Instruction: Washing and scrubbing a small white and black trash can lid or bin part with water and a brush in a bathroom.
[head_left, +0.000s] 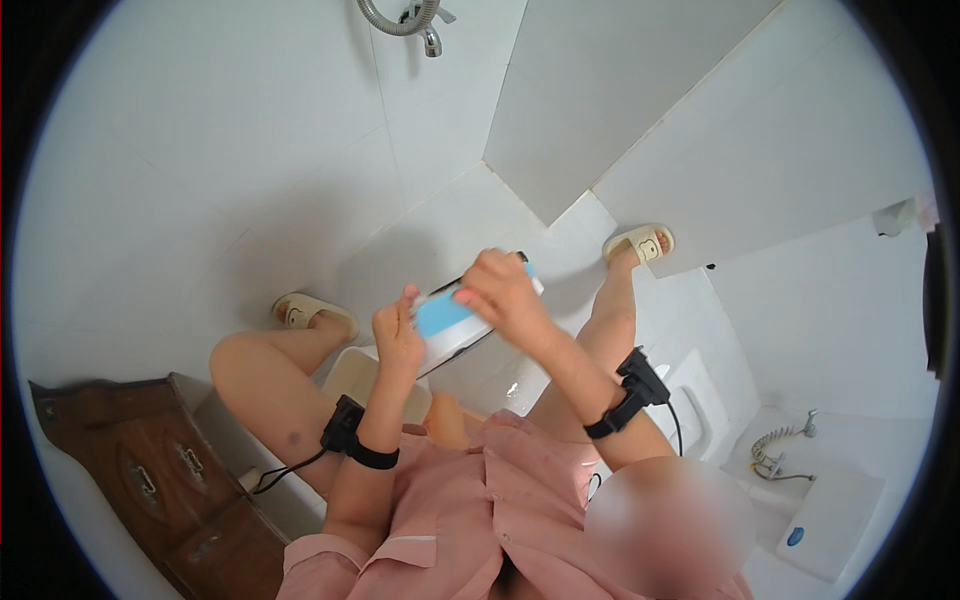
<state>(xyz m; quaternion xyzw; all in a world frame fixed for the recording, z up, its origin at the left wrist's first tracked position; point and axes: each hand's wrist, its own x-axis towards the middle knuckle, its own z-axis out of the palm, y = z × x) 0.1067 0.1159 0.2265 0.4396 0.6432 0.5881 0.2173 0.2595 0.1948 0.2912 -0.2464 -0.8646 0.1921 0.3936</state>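
Observation:
Between my two hands is a long white and light-blue plastic object (470, 332) with black parts along its edges; its exact kind is unclear. My left hand (399, 330) grips its near left end, thumb up. Over the upper right part, my right hand (504, 294) is curled with its fingers bent, and slight blur hides whether it holds something small. The object is tilted, its right end higher in the view. Below it, between my legs, stands a pale basin or bucket (360, 373), partly covered by my left forearm.
A brown wooden cabinet (127, 465) stands at the lower left. A chrome tap (433, 41) with a hose is on the wall ahead. At the right are a white squat toilet (694, 397), a coiled hose sprayer (772, 450) and a white cistern (832, 521). The floor (512, 379) looks wet.

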